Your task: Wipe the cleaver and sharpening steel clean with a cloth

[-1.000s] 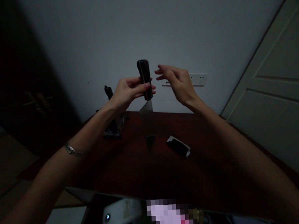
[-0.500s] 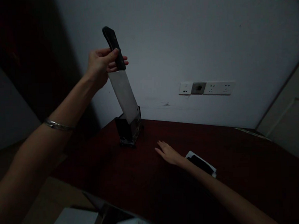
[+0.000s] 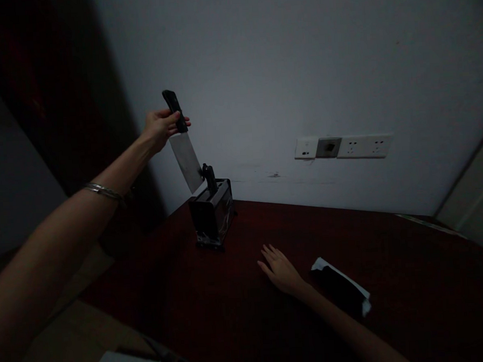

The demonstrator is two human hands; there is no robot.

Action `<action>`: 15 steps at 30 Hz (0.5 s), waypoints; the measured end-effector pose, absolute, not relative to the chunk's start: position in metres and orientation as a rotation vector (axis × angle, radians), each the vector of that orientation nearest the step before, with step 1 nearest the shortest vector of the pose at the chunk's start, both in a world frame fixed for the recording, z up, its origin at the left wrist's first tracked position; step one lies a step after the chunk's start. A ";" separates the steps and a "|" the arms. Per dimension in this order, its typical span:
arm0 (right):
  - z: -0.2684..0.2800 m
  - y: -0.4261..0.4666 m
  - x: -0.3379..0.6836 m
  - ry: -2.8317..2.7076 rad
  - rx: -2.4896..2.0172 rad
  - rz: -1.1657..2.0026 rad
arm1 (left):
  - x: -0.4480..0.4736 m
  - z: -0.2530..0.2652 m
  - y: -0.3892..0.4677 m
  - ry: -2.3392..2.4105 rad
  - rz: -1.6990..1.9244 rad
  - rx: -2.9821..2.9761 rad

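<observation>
A cleaver [image 3: 186, 158] is held at the knife block [image 3: 205, 218] by the left hand's grip [image 3: 163, 125].
The black handle [image 3: 172, 101] is pinched between thumb and fingers; the blade [image 3: 189, 170] is slanted downward, its lower end near the block's top, and whether the two touch cannot be told. A second handle [image 3: 210, 180] is seated in the block. The right hand's grip [image 3: 281, 271] is spread, palm down, at the table [image 3: 207, 301], near a dark, white-edged piece [image 3: 341, 288].

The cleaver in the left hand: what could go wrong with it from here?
The left hand holds the cleaver blade-down, so a weak grip might let it drop. The blade appears close to the knife block and the black handle sticking out of it, so it could knock against either.
</observation>
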State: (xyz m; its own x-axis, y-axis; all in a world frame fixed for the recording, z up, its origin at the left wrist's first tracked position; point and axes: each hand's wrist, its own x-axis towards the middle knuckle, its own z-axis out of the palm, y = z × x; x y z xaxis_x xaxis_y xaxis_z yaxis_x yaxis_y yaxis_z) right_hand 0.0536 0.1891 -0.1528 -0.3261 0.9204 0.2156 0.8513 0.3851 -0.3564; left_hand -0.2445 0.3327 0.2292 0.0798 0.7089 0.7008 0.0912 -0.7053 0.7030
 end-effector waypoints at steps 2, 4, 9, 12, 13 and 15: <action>-0.154 0.190 0.053 -2.255 -1.532 0.252 | -0.246 0.222 0.342 0.775 1.655 1.856; -0.154 0.191 0.053 -2.244 -1.523 0.258 | -0.248 0.216 0.350 0.773 1.640 1.842; -0.157 0.193 0.054 -2.232 -1.505 0.268 | -0.253 0.204 0.368 0.818 1.624 1.806; -0.157 0.193 0.055 -2.228 -1.504 0.268 | -0.254 0.199 0.372 0.833 1.610 1.800; -0.157 0.193 0.055 -2.227 -1.505 0.268 | -0.254 0.198 0.374 0.835 1.607 1.795; -0.156 0.193 0.054 -2.226 -1.506 0.269 | -0.254 0.196 0.376 0.832 1.606 1.780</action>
